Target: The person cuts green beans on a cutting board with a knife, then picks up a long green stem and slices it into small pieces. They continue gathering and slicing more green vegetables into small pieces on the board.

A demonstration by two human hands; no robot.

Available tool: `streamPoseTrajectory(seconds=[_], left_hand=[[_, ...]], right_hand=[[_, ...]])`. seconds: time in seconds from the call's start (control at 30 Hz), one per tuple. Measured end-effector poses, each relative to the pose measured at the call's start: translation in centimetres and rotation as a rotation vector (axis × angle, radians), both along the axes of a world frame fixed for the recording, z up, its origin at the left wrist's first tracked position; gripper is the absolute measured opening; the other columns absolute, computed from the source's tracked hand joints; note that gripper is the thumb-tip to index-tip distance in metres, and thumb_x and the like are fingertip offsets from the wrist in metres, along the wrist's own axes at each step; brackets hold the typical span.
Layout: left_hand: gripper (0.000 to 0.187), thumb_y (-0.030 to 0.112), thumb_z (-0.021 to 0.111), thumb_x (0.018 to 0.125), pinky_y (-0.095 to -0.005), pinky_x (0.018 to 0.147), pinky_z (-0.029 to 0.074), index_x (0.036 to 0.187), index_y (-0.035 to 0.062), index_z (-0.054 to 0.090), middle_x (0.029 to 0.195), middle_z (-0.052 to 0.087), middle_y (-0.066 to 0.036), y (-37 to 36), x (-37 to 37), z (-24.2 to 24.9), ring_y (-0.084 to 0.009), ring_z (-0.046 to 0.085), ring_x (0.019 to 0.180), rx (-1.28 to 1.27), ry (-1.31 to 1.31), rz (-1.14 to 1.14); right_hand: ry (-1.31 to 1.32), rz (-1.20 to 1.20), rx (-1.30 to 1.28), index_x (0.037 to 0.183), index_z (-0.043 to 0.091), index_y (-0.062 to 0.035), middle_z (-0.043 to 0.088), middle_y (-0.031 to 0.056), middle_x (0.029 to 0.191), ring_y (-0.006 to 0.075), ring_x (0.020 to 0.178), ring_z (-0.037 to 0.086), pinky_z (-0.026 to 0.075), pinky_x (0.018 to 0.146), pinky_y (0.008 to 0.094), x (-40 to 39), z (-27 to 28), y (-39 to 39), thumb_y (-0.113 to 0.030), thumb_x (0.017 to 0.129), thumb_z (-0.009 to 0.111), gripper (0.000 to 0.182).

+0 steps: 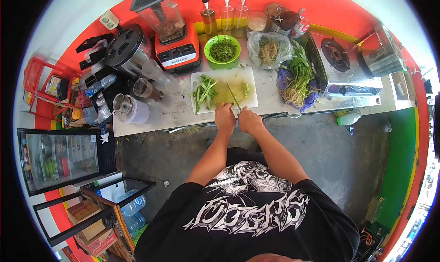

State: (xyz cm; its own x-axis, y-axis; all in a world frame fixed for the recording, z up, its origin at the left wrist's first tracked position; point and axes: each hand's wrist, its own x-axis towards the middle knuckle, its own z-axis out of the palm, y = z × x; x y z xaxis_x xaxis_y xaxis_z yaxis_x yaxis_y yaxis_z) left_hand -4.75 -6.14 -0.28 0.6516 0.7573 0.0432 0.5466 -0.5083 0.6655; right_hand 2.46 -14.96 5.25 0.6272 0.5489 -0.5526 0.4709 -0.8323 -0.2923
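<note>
The knife [233,95] juts from the right hand [250,120] (seemingly gripped).

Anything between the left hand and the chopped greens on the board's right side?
Yes, the knife, held in the right hand: its blade slants across the board between the left hand and the chopped greens.

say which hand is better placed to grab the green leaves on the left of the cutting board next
Likely the left hand: it is at the cutting board's near edge, closer to the green leaves, while the right hand grips the knife.
</note>
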Motion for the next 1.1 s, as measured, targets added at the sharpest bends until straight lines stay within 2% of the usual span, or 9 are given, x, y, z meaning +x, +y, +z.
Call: streamPoseTrajectory(seconds=[0.1,0.17,0.37,0.43,0.47,0.53,0.6,0.87,1.1], left_hand=[[0.019,0.007,0.060,0.090,-0.0459,0.086,0.052,0.104,0.0107,0.073,0.104,0.064,-0.007,0.1,-0.1,-0.2,-0.0328,0.059,0.108,0.034,-0.011,-0.021],[0.018,0.008,0.062,0.089,-0.0471,0.086,0.050,0.104,0.0092,0.073,0.104,0.065,-0.011,0.1,-0.1,-0.4,-0.0359,0.060,0.105,0.038,-0.028,-0.007],[0.016,0.008,0.063,0.089,-0.0474,0.086,0.050,0.102,0.0090,0.072,0.105,0.064,-0.010,0.3,-0.3,0.0,-0.0350,0.060,0.105,0.018,0.010,-0.027],[0.016,0.008,0.062,0.089,-0.0474,0.085,0.050,0.101,0.0089,0.072,0.105,0.065,-0.010,0.3,-0.3,0.0,-0.0350,0.060,0.104,0.022,-0.005,-0.026],[0.016,0.008,0.062,0.089,-0.0473,0.085,0.050,0.101,0.0088,0.072,0.104,0.065,-0.010,0.3,-0.3,0.0,-0.0351,0.061,0.103,0.027,-0.021,-0.023],[0.017,0.008,0.061,0.089,-0.0469,0.086,0.051,0.101,0.0098,0.073,0.105,0.065,-0.008,0.6,-0.2,-0.4,-0.0342,0.060,0.105,0.021,-0.006,-0.032],[0.018,0.008,0.060,0.090,-0.0466,0.086,0.053,0.102,0.0108,0.073,0.106,0.065,-0.007,0.6,-0.1,-0.7,-0.0333,0.060,0.106,0.008,0.006,-0.037],[0.021,0.006,0.059,0.090,-0.0446,0.086,0.053,0.101,0.0126,0.075,0.105,0.067,-0.006,0.5,-0.1,-0.3,-0.0313,0.062,0.106,-0.007,0.051,-0.003],[0.014,0.006,0.063,0.087,-0.0468,0.083,0.052,0.096,0.0111,0.073,0.099,0.066,-0.008,1.4,-0.2,-1.0,-0.0342,0.063,0.101,0.025,-0.036,-0.026]], right_hand=[[-0.001,0.011,-0.025,0.119,0.051,0.0053,0.069,0.0284,0.114,0.0429,0.110,0.067,0.052,0.095,0.0501,-0.6,0.3,-0.6,-0.034,0.104,0.048,0.042],[0.002,0.007,-0.024,0.118,0.051,0.0058,0.069,0.0286,0.114,0.0429,0.110,0.067,0.052,0.095,0.0499,-0.6,0.6,-0.5,-0.033,0.104,0.048,0.041],[-0.038,0.050,-0.034,0.118,0.053,0.0052,0.069,0.0282,0.114,0.0436,0.111,0.067,0.053,0.095,0.0498,-0.4,2.5,-1.0,-0.030,0.102,0.049,0.039],[-0.027,0.035,-0.060,0.118,0.053,0.0065,0.070,0.0261,0.114,0.0390,0.109,0.070,0.055,0.093,0.0457,-0.6,2.9,-0.7,-0.018,0.093,0.056,0.035],[-0.027,0.037,-0.057,0.118,0.053,0.0065,0.070,0.0261,0.114,0.0390,0.109,0.070,0.055,0.093,0.0457,-0.6,2.4,-0.5,-0.018,0.093,0.056,0.035],[-0.036,-0.004,-0.006,0.118,0.051,0.0039,0.069,0.0279,0.113,0.0418,0.110,0.068,0.053,0.095,0.0484,-0.7,0.0,0.2,-0.028,0.102,0.051,0.036],[-0.058,0.002,0.019,0.118,0.051,0.0037,0.069,0.0277,0.113,0.0410,0.110,0.068,0.053,0.094,0.0481,-0.1,-2.2,1.3,-0.029,0.102,0.052,0.036],[-0.078,0.112,0.005,0.119,0.050,0.0030,0.069,0.0273,0.114,0.0413,0.110,0.068,0.053,0.094,0.0491,1.5,-0.1,2.0,-0.031,0.103,0.051,0.038],[-0.015,0.012,-0.034,0.118,0.050,0.0033,0.069,0.0282,0.114,0.0431,0.110,0.067,0.052,0.095,0.0514,-0.6,-0.5,0.4,-0.030,0.102,0.051,0.037]])
